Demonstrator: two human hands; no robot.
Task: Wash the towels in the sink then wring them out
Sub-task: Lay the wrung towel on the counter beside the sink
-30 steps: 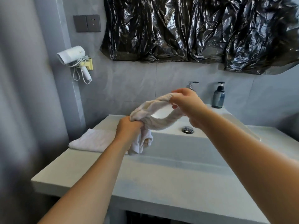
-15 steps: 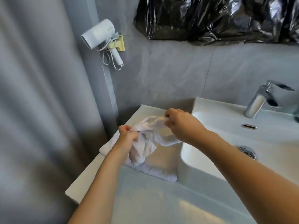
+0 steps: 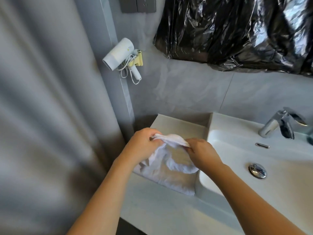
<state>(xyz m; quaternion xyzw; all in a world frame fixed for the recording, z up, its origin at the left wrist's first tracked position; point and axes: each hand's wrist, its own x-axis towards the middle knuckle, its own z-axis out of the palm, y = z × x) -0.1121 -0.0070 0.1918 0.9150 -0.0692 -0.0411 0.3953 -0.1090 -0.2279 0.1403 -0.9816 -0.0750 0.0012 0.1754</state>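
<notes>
A white wrung towel [image 3: 171,141] hangs between both hands over the counter, left of the sink [image 3: 237,150]. My left hand [image 3: 144,145] grips its left end and my right hand [image 3: 201,151] grips its right end; the rest of it droops in a loop below. Under it a second white towel [image 3: 169,180] lies flat on the counter [image 3: 169,212], against the sink's left wall. The sink basin is white with a chrome drain plug [image 3: 257,170] and a chrome faucet [image 3: 277,123] at the back.
A white hair dryer [image 3: 120,55] hangs on the wall above the counter's left end. A grey curtain [image 3: 50,116] fills the left side. Black plastic sheeting [image 3: 237,31] covers the wall above the sink, and a wall socket plate [image 3: 138,4] is at the top.
Both hands carried the twisted towel from above the sink leftward and down to above the flat towel on the counter. The view swung left with them.
</notes>
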